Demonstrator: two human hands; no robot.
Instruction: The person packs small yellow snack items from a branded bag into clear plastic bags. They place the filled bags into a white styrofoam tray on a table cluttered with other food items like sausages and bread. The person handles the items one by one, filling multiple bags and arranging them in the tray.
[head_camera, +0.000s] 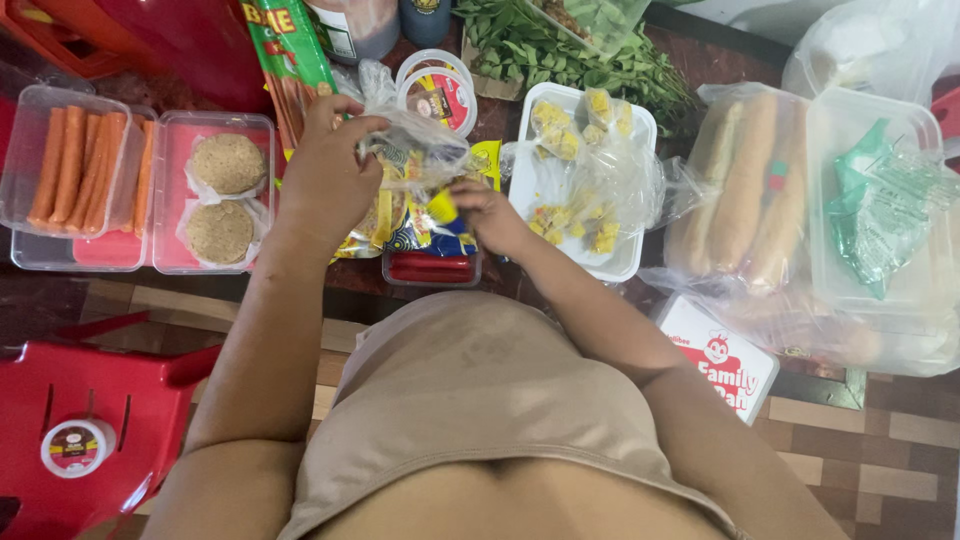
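Crowded dark counter (300, 285), packed edge to edge, almost no bare room for moving. Far right: large clear plastic tub (870, 200) with green-tinted wrap inside, touching a bag of long hot dog buns (745, 185) lying with long axes running away from the body. Far left: clear container of orange sausages (75, 165), same lengthways lie, just beside a second container with two breaded patties (225, 195). Centre right: white tray (545, 180) with yellow wrapped pieces under loose film. Centre: clear plastic bag (420, 140) bunched over yellow-and-blue sachets (400, 220), directly between both hands. Left hand (325, 175) above and left, fingers pinched shut on the bag's upper film, pulling up. Right hand (485, 215) lower and right, just beside the tray's near-left corner, fingers curled closed on the bag's lower part and a small yellow-blue packet. Right hand nearer the sachets. Below them, touching, a small tub of red sauce (432, 268) at the counter's near edge.
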